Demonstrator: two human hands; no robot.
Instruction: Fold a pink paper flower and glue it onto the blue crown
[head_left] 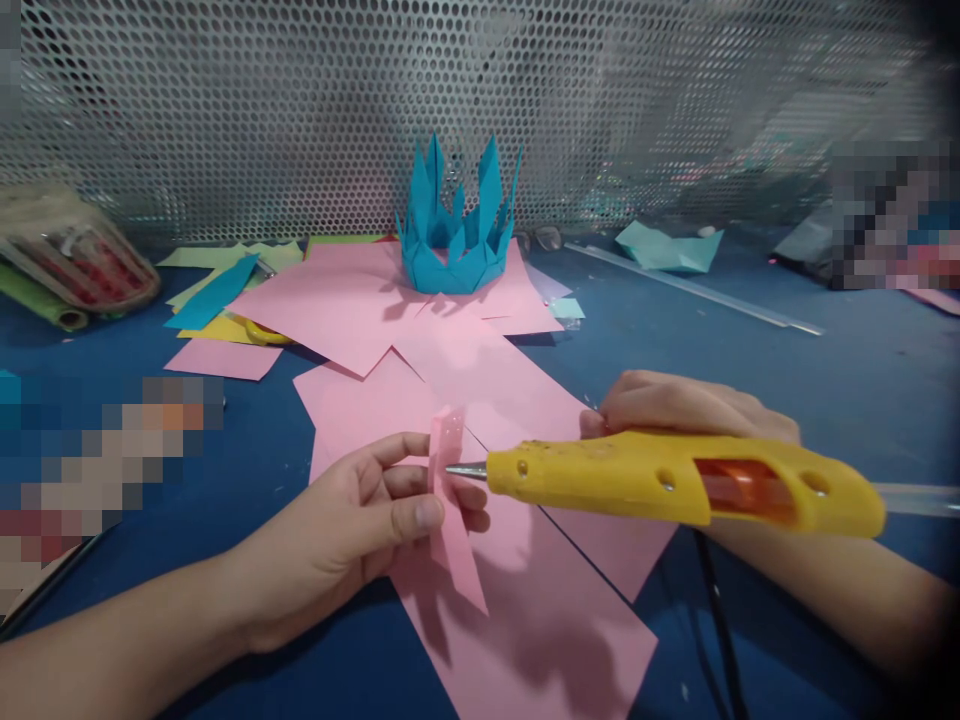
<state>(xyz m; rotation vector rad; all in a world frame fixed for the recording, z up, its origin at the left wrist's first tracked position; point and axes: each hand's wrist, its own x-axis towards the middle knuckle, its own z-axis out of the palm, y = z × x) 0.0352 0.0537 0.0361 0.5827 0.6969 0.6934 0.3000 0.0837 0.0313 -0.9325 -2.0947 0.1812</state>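
My left hand [367, 520] pinches a small folded pink paper piece [452, 510] upright between thumb and fingers, low in the middle. My right hand [690, 405] is wrapped round a yellow hot glue gun [675, 480], mostly hidden behind its body. The gun lies level and points left, and its metal nozzle [465, 470] touches the pink piece near the top. A clear glue stick [915, 500] juts from the gun's rear. Both hands hover over pink paper sheets [540, 620] on the blue table [862, 370].
A blue folded paper crown [457, 225] stands on pink sheets at the back centre. Coloured paper scraps [217, 300] lie back left beside a plastic packet [75, 255]. A long clear glue stick [690, 290] and a teal folded paper [667, 248] lie back right. Perforated metal mesh [300, 100] walls the rear.
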